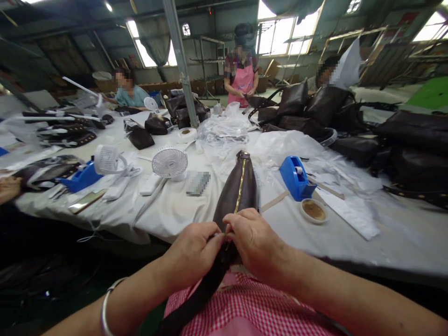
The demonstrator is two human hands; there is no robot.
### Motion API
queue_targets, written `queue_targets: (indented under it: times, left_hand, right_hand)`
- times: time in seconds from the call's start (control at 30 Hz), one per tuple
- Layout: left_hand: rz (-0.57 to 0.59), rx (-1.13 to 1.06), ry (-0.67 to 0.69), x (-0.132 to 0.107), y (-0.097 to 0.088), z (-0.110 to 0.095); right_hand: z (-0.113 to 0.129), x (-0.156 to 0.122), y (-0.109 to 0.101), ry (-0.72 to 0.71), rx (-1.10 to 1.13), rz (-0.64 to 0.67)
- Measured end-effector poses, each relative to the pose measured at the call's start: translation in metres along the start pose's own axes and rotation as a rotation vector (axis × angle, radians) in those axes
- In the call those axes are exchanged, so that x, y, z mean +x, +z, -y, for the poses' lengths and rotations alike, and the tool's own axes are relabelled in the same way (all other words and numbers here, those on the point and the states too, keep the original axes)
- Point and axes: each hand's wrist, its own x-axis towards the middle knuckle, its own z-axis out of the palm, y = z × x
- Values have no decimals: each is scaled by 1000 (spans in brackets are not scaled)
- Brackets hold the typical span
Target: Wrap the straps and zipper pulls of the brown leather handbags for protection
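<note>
A dark brown leather bag (238,186) with a gold zipper along its top lies lengthwise on the white-covered table (402,233), its near end at the table's front edge. My left hand (192,252) and my right hand (254,240) meet at that near end, both with fingers pinched closed on the bag by the zipper's end. A dark strap (196,298) runs from the bag down over my red checked apron (252,308). What the fingertips pinch exactly is hidden.
A blue tape dispenser (297,177) and a small dish of brown paste (313,210) sit right of the bag. Two small white fans (170,163) stand to the left. Piles of dark bags (402,140) fill the right. Three other people work at the far side.
</note>
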Motion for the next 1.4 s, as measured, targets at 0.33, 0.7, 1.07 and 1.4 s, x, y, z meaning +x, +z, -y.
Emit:
queue_targets:
  times: [0.33, 0.7, 1.07, 1.4]
  left_hand:
    - [42, -500, -315, 13, 0, 11]
    - [68, -374, -214, 10, -10, 11]
    - [18, -113, 190, 21, -45, 28]
    - [-590, 214, 528, 21, -42, 90]
  right_hand:
    - [13, -16, -10, 263, 343, -108]
    - [-21, 21, 1, 167, 366, 256]
    - [-14, 20, 5, 289, 438, 220]
    - [-14, 16, 7, 354, 395, 209]
